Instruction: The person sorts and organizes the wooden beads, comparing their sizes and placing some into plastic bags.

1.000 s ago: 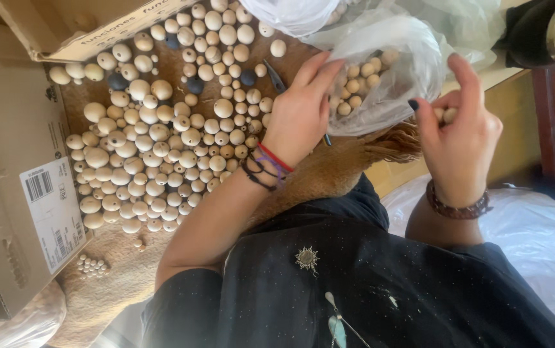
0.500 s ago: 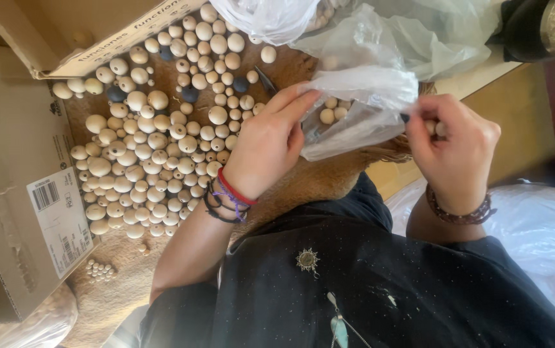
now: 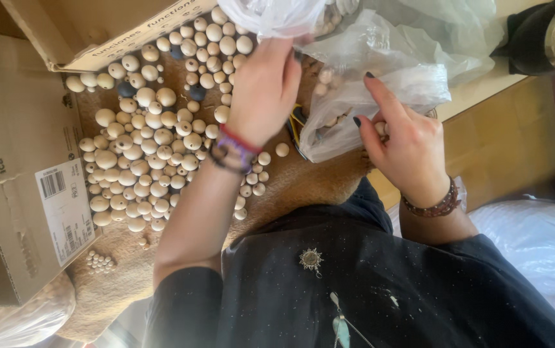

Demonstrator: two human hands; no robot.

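A clear plastic bag (image 3: 380, 77) with wooden beads inside lies at the top right of a brown woven mat (image 3: 303, 187). My left hand (image 3: 264, 90), with red and purple bracelets at the wrist, holds the bag's upper left edge. My right hand (image 3: 406, 142), with a brown bracelet and dark nails, pinches the bag's lower side, index finger raised. To the left of my left arm, several loose round wooden beads (image 3: 148, 148) are spread over the mat, a few dark ones (image 3: 126, 89) among them.
An open cardboard box (image 3: 97, 32) stands at the top left and a labelled box (image 3: 26, 193) at the left edge. A small cluster of tiny beads (image 3: 99, 261) lies by it. More plastic bags (image 3: 458, 26) and a wooden surface (image 3: 503, 142) are on the right.
The bag has come down from between my raised hands onto the mat. My left hand moved up to its upper edge; my right hand dropped lower and pinches the bag's side.
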